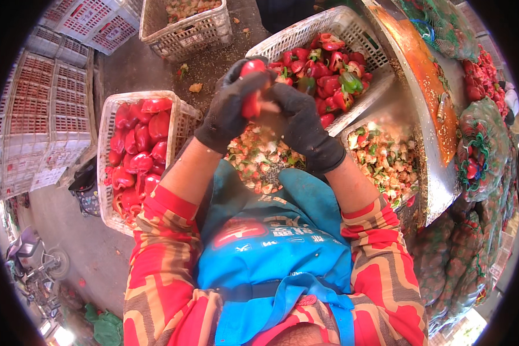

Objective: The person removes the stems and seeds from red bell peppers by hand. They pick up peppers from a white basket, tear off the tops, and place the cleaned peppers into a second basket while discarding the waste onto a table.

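Observation:
Both my hands wear dark gloves and meet in front of me, above a pile of pepper cores and seeds. My left hand is closed around a red bell pepper, which its fingers partly cover. Close against the pepper is my right hand, its fingers curled and partly blurred; whether it holds a tool or a pepper piece I cannot tell. A white plastic crate of red peppers, a few of them green, stands just beyond my right hand. Hollowed red peppers fill another white crate at the left.
More pepper cores lie in a container at the right, beside a metal-edged table with an orange surface. A crate of scraps stands at the top. Stacked crates rise at the left; net sacks of peppers line the right.

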`<state>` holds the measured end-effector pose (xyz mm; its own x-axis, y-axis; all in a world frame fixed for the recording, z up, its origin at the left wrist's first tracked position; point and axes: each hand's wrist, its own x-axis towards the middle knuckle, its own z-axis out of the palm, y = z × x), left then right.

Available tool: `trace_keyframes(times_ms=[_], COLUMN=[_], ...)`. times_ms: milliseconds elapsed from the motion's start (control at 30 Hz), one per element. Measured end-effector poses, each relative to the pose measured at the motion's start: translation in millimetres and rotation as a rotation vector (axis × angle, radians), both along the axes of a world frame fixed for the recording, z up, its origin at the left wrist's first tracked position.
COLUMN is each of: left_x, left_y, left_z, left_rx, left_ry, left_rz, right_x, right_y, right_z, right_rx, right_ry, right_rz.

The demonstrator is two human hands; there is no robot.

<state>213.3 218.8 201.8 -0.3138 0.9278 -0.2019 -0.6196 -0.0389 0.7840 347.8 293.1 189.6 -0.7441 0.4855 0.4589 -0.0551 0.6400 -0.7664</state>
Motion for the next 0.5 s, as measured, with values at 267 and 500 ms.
trace_keyframes(times_ms=[267, 500], left_x=[-33.0, 24.9], left_y=[-13.1, -4.2], left_z=[-0.5, 31.3], left_rx=[0.516, 0.577], left_ry=[-0.512, 1.733], left_rz=[-0.090, 0.601], right_x=[9.3, 18.7], right_y=[45.8, -4.0], right_z=[-7.0, -35.2], right_rx=[0.265, -1.285], right_ry=[-0.025, 0.384], right_rz=[-0.413, 0.486])
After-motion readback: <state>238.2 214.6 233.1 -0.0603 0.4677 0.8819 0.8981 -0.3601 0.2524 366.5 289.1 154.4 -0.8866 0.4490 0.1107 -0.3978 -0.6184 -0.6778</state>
